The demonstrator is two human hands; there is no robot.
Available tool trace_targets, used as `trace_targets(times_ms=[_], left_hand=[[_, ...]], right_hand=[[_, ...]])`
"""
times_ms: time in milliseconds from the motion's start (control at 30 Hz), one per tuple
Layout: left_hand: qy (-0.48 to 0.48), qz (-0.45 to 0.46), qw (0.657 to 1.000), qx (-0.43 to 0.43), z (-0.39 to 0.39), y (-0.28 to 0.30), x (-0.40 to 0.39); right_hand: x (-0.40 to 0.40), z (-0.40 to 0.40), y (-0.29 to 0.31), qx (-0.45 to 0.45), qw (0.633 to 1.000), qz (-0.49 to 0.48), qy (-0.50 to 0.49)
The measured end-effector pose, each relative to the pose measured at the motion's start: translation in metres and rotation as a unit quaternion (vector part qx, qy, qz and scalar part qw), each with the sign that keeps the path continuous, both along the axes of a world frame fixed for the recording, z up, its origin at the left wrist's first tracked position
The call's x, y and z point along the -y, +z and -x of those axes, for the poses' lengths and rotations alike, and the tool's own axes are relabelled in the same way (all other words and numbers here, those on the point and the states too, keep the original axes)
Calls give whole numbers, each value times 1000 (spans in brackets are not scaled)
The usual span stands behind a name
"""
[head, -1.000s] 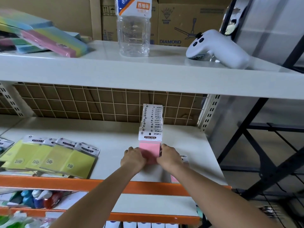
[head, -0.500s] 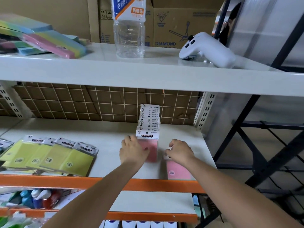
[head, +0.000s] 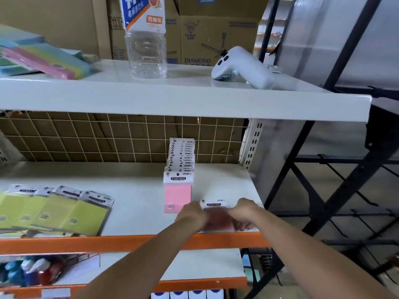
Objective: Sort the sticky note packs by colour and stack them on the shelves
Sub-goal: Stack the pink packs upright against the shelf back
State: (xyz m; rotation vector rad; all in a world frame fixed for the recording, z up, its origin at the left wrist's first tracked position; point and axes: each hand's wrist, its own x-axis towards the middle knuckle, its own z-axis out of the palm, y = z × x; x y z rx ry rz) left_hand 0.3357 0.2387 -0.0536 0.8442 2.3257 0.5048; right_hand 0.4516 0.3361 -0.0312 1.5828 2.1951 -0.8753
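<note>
While the pink row [head: 179, 169] already stood filed toward the shelf's [head: 133, 190] back edge, both the left hand [head: 192, 216] and right hand [head: 245, 214] pinched a loose pink pack [head: 218, 221] at the front edge near the right corner, yellow packs [head: 54, 210] unstacked.

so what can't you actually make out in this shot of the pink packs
- Pink pack at the shelf's front edge, head view: motion blur, and the left hand and right hand cover its sides, so whether it is one pack or several is unclear.
- Each hand's grip: fingers curl at the pack, but blur hides whether they pinch it.
- Pink row behind: only the front pack's face shows; the rest show just their header cards, print too small to read.
</note>
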Motion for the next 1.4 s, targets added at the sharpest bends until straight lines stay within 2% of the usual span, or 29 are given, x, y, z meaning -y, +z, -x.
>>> trace_targets(times_ms=[200, 433, 533, 733, 900, 1133, 1267, 1400], left_hand=[[21, -3, 997, 70, 1, -3, -4], [34, -19, 996, 77, 4, 0, -7], [4, -32, 996, 78, 8, 8, -8], [14, -91, 993, 74, 14, 22, -6], [54, -153, 981, 110, 23, 32, 1], [77, -176, 980, 49, 45, 38, 13], [75, -150, 986, 14, 56, 31, 25], [77, -126, 989, -1, 66, 18, 39]], right_hand=[[7, 5, -1, -20, 999, 25, -12], [2, 6, 3, -36, 999, 40, -8], [0, 5, 9, -58, 997, 47, -15], [-1, 10, 21, -99, 995, 31, -13], [-1, 20, 27, -147, 989, -34, -2], [12, 36, 30, -255, 964, -68, 19], [22, 49, 20, -260, 961, -79, 55], [32, 62, 4, -224, 967, -83, 90]])
